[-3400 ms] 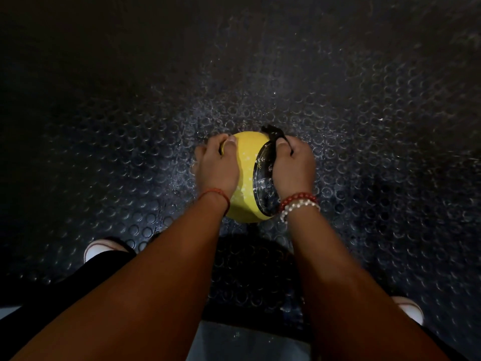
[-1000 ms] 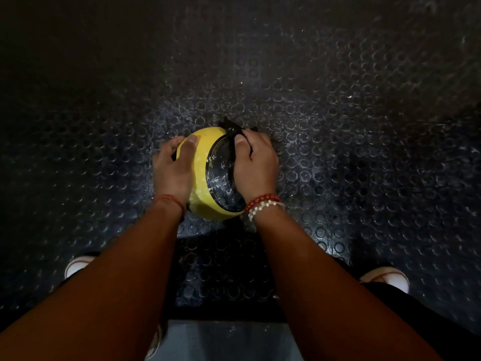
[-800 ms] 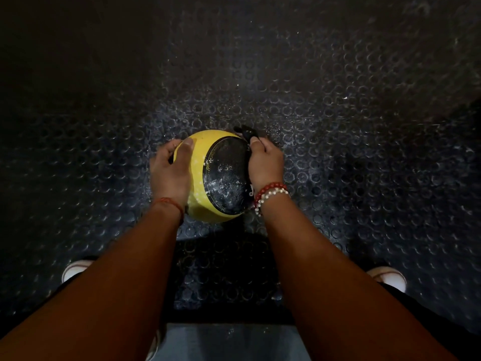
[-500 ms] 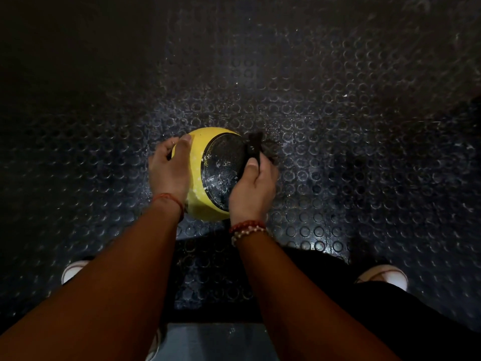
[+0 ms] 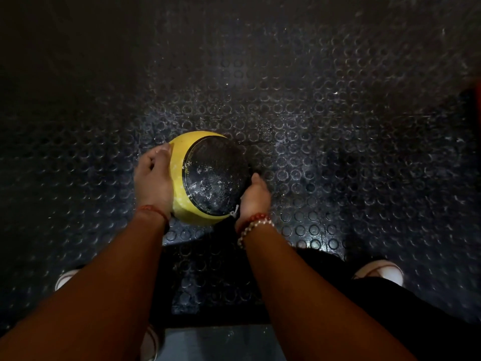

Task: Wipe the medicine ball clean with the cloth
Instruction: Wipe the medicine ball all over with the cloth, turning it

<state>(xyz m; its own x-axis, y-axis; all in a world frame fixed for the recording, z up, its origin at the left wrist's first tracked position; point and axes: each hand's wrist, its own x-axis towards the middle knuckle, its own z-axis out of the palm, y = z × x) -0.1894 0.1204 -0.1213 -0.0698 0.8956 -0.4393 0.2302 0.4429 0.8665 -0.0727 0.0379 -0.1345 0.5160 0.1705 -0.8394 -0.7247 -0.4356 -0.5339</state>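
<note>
- Since half a second ago the right hand has slid down from the upper edge of the black panel to the lower right flank of the medicine ball; the ball itself has hardly turned.
- It sits on the studded rubber floor, between the two hands.
- I see the left hand cupping the yellow left side, thumb on top, fingers curved round the flank. It serves as the brace.
- The right hand lies against the ball with the thumb pointing forward. Its fingers are hidden, so I cannot tell if they pinch the cloth, which is dark and which I cannot find with certainty.
- My judgement on handling: heavy and firm, no denting, but round, so it wants to roll when pushed from one side only.
- The panel glistens with droplets and is probably slippery; the yellow skin looks easier to grip.
- I would hold it on two opposite flanks with wide palms, not on the wet panel.
</note>
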